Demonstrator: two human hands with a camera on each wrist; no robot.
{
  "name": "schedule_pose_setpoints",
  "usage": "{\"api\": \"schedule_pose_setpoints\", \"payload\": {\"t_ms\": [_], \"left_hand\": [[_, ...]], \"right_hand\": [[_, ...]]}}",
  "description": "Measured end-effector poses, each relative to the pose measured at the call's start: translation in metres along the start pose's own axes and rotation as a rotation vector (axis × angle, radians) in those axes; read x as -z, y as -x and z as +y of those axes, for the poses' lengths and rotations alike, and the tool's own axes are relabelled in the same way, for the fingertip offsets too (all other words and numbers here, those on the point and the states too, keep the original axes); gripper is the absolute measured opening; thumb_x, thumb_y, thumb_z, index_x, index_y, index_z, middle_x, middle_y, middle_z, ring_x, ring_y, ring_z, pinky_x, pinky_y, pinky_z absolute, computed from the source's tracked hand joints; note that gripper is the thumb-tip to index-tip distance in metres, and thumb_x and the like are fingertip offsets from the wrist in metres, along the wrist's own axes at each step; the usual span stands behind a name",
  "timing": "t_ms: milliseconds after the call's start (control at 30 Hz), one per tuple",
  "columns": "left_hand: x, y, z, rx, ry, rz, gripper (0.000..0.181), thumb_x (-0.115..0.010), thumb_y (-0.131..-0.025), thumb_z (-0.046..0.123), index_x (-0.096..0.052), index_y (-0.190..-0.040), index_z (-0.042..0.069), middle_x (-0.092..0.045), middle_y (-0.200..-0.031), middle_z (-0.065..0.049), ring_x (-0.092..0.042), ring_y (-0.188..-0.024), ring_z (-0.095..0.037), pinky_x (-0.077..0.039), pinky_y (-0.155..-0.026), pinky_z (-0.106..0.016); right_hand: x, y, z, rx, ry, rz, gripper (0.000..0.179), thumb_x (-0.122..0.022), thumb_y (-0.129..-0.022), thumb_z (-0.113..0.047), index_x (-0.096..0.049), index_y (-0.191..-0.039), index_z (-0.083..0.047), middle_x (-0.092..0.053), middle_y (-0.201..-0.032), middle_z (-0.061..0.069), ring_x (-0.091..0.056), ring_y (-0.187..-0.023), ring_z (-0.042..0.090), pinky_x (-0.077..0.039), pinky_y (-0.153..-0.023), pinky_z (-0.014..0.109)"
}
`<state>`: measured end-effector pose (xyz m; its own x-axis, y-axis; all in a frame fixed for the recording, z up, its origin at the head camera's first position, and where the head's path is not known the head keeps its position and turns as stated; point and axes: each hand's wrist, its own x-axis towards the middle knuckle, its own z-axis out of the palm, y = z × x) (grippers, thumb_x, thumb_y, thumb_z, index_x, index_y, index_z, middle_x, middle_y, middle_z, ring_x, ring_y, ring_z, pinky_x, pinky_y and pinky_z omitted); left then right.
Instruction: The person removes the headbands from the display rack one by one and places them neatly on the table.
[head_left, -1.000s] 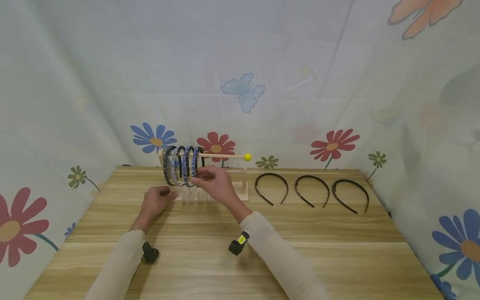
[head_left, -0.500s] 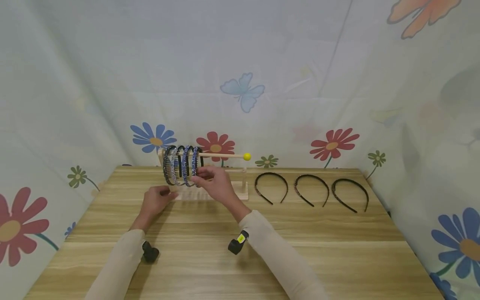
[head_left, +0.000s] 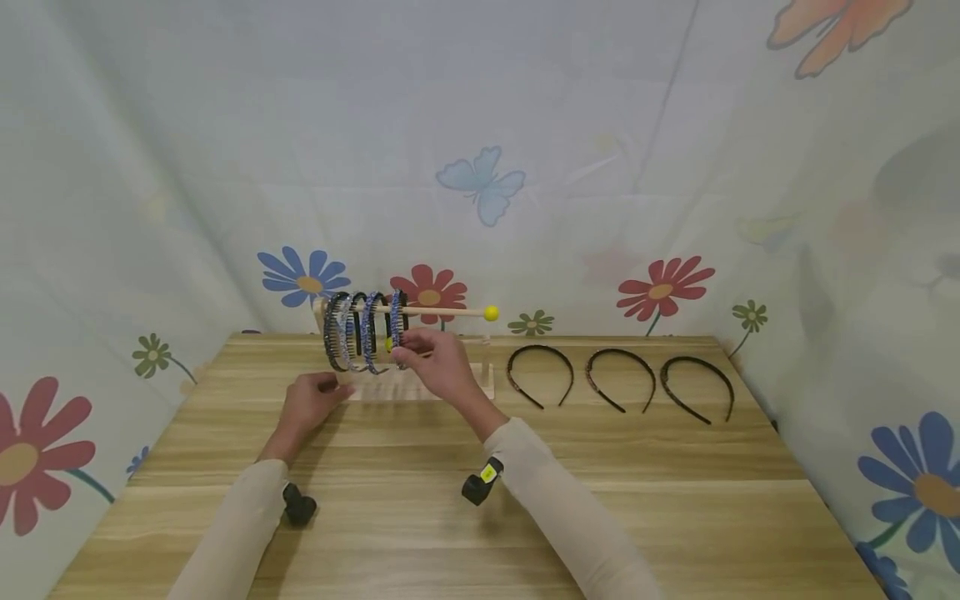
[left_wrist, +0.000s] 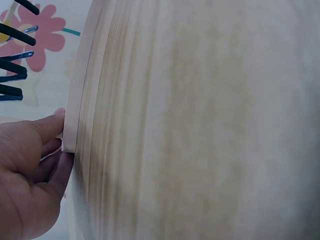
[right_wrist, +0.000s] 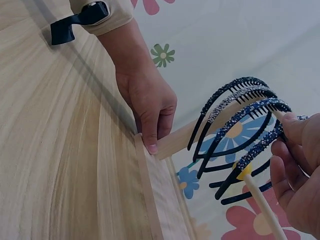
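Observation:
A wooden headband stand has a base point(head_left: 483, 385) and an upper rod point(head_left: 453, 312) tipped with a yellow ball point(head_left: 491, 313). Several glittery toothed headbands hang on that rod, among them a blue one point(head_left: 369, 333), a silver one point(head_left: 344, 329) and a dark one point(head_left: 330, 337). My right hand point(head_left: 444, 367) pinches the rightmost blue headband point(right_wrist: 255, 155) by its glittered band, between thumb and fingers. At the base's left front corner, my left hand point(head_left: 307, 407) grips the wood, its thumb on top in the right wrist view.
Three black headbands lie in a row to the right of the stand: a near one point(head_left: 538, 347), a middle one point(head_left: 621, 352) and a far right one point(head_left: 697, 360). A lower rod's yellow ball point(right_wrist: 242, 171) shows below the hanging headbands. Flowered cloth point(head_left: 555, 250) stands behind the wooden table point(head_left: 390, 517).
My right hand has shifted slightly right along the rod with the blue headband, widening the gap to the others. My left hand has stayed at the base corner.

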<state>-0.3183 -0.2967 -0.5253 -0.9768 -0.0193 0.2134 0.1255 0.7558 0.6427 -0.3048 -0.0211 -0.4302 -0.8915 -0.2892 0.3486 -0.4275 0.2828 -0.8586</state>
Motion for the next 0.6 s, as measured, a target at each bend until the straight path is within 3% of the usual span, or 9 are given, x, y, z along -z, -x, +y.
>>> {"api": "schedule_pose_setpoints", "payload": {"t_ms": [233,433,600], "left_hand": [[-0.002,0.000,-0.002,0.013,0.009,-0.012,0.037,-0.075,-0.095,0.027,-0.074,-0.113,-0.005,-0.074,-0.107,-0.022,-0.066,-0.089,-0.028,-0.050,-0.077,-0.041],[-0.003,-0.001,-0.003,0.012,0.015,-0.020,0.032,-0.074,-0.096,0.027,-0.075,-0.106,-0.003,-0.074,-0.096,-0.018,-0.058,-0.078,-0.024,-0.046,-0.070,-0.037],[-0.002,0.000,-0.002,0.010,0.011,-0.016,0.032,-0.074,-0.095,0.026,-0.075,-0.107,-0.003,-0.074,-0.097,-0.018,-0.058,-0.078,-0.024,-0.046,-0.070,-0.036]], "right_hand": [[0.011,0.000,-0.004,-0.015,0.007,0.021,0.034,-0.073,-0.097,-0.031,-0.073,-0.122,-0.009,-0.076,-0.107,0.002,-0.070,-0.093,0.013,-0.057,-0.074,0.026],[0.020,-0.002,-0.007,0.054,0.020,0.040,0.026,-0.072,-0.097,-0.028,-0.076,-0.115,-0.010,-0.077,-0.106,0.004,-0.072,-0.094,0.015,-0.057,-0.074,0.025],[0.026,-0.001,-0.009,0.076,0.001,0.045,0.024,-0.072,-0.097,-0.026,-0.076,-0.113,-0.009,-0.077,-0.104,0.003,-0.072,-0.092,0.015,-0.057,-0.074,0.026]]}}
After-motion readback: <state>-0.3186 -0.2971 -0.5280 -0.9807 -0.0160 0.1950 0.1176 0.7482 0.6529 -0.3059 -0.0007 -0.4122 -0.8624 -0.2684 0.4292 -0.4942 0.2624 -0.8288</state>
